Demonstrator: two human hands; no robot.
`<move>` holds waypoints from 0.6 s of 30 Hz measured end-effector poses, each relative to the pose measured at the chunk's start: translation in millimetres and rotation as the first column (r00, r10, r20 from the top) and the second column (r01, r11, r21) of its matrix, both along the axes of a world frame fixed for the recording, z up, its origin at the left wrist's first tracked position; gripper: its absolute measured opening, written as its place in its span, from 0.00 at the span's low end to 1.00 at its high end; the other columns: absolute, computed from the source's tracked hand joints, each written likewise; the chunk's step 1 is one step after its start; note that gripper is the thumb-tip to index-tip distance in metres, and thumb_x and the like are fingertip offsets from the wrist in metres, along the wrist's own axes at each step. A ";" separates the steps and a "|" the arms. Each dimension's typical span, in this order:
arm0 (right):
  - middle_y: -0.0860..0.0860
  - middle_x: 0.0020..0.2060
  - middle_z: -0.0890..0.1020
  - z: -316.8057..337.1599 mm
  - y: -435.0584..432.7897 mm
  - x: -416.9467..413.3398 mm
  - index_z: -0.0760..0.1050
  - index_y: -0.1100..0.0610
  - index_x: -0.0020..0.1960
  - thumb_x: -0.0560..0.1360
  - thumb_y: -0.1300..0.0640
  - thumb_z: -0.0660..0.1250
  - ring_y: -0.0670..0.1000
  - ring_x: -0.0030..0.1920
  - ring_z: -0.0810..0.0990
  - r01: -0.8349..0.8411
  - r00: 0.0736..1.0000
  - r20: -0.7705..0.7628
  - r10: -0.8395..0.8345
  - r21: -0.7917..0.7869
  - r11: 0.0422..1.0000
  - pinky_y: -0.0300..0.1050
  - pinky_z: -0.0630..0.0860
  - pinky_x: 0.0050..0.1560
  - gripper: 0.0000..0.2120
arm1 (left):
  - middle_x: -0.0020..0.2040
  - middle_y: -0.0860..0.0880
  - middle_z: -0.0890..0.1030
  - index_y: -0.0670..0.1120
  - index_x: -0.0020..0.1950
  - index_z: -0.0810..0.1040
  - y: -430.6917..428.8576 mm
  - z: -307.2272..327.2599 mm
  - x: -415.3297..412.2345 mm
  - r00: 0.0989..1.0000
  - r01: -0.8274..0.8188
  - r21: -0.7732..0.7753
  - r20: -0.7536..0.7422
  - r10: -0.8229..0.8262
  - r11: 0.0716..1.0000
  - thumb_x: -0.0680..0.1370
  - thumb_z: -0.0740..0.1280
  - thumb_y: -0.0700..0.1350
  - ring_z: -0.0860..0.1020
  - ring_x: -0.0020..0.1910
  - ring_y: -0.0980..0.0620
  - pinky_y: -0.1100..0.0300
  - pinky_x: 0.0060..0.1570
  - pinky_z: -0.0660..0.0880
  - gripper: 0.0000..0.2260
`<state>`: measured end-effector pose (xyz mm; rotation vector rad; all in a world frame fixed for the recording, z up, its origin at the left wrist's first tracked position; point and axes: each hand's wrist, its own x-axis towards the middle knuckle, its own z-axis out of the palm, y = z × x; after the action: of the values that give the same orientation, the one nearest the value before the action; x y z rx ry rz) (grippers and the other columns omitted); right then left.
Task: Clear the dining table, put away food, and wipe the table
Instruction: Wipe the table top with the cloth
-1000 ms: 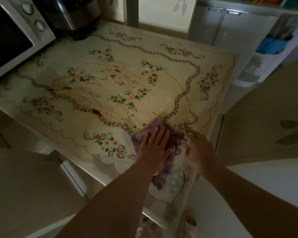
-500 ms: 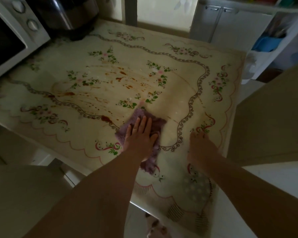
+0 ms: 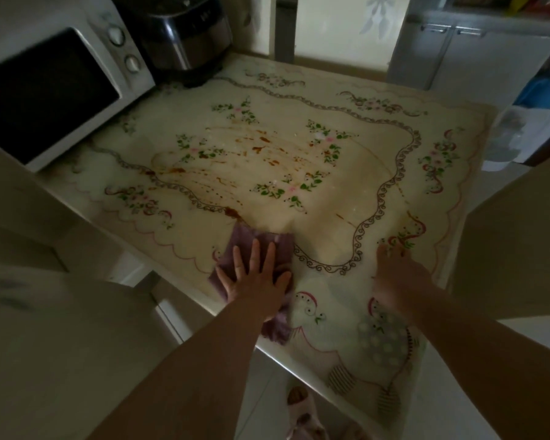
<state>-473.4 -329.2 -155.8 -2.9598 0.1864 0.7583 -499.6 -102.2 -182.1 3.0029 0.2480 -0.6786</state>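
Note:
A purple cloth [image 3: 269, 242] lies near the front edge of the dining table [image 3: 346, 173], which wears a cream floral tablecloth. My left hand [image 3: 256, 274] presses flat on the cloth with fingers spread. Brown sauce streaks and spots [image 3: 235, 173] cover the middle of the tablecloth, and one blob [image 3: 232, 212] sits just beyond the cloth's far edge. My right hand [image 3: 397, 277] rests flat on the tablecloth near the table's right front, holding nothing.
A white microwave [image 3: 51, 87] stands at the table's back left, with a steel and black cooker [image 3: 185, 33] beside it. White cabinets [image 3: 464, 55] and a shelf with a blue thing [image 3: 540, 93] are at the right. Chair backs flank the table.
My left hand has slid the purple cloth leftward along the front of the table, up to the sauce blob. My right hand let go of the cloth and now lies flat on the tablecloth.

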 end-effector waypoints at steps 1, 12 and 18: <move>0.61 0.77 0.49 3.1 -0.7 -2.6 0.44 0.60 0.78 0.80 0.58 0.52 0.60 0.77 0.50 -0.009 1.000 -0.009 0.009 0.010 1.000 0.54 0.62 0.70 0.30 | 0.77 0.54 0.31 0.59 0.75 0.32 -2.6 1.6 -7.1 1.000 0.015 -0.007 -0.018 -0.015 1.000 0.78 0.41 0.66 0.32 0.75 0.42 0.31 0.69 0.36 0.30; 0.57 0.77 0.48 17.4 54.5 -21.9 0.52 0.59 0.76 0.77 0.63 0.58 0.56 0.78 0.46 -0.302 0.953 0.098 0.287 0.190 0.934 0.49 0.52 0.75 0.29 | 0.76 0.56 0.31 0.61 0.75 0.34 -3.5 -1.7 -31.0 0.994 0.109 -0.043 -0.021 -0.110 0.993 0.78 0.43 0.67 0.30 0.75 0.47 0.35 0.69 0.34 0.30; 0.56 0.78 0.47 12.3 86.2 7.9 0.50 0.60 0.77 0.78 0.64 0.56 0.53 0.78 0.45 -0.307 0.951 0.121 0.284 0.269 0.913 0.48 0.54 0.75 0.30 | 0.76 0.56 0.31 0.62 0.75 0.34 22.5 -3.3 8.7 0.994 0.103 -0.059 -0.020 -0.105 0.993 0.78 0.43 0.67 0.30 0.75 0.48 0.36 0.71 0.35 0.30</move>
<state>-465.5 -243.0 -143.5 -2.7605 -0.3578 0.6293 -490.9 -79.7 -185.3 2.9718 0.0719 -0.7157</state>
